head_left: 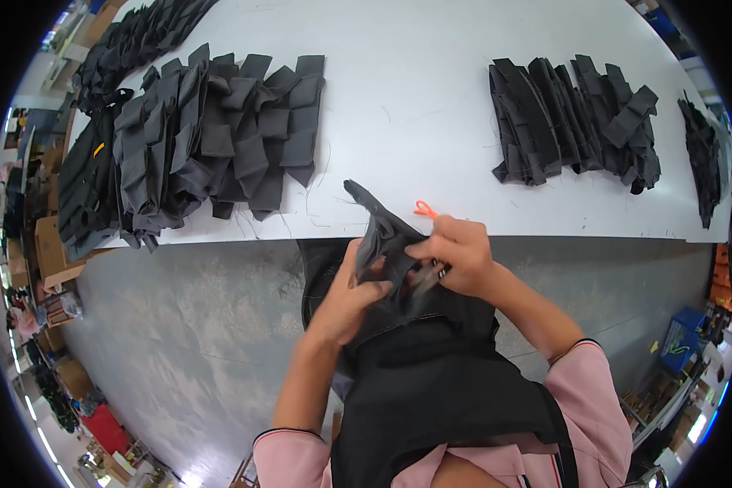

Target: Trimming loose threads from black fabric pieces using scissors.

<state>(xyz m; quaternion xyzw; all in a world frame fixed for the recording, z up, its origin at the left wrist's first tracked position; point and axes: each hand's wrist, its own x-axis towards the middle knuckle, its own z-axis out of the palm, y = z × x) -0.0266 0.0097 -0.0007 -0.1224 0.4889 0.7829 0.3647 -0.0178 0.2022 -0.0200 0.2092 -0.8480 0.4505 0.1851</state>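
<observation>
Just off the table's near edge, my left hand (351, 294) is closed on a dark grey fabric piece (380, 229), whose narrow strip end points up toward the table. My right hand (457, 254) is closed beside it, around what look like small thread snips (425, 281). An orange cord loop (424, 209) sticks out above the fingers of that hand. The metal part is smeared by motion and lies against the fabric. Whether the blades are apart I cannot tell.
A white table (407, 106) spans the far side. Overlapping dark grey fabric pieces (220, 134) lie on its left, and a smaller black stack (573, 122) lies right. Another dark bundle (702, 159) is at the far right edge. Loose threads are scattered across the tabletop.
</observation>
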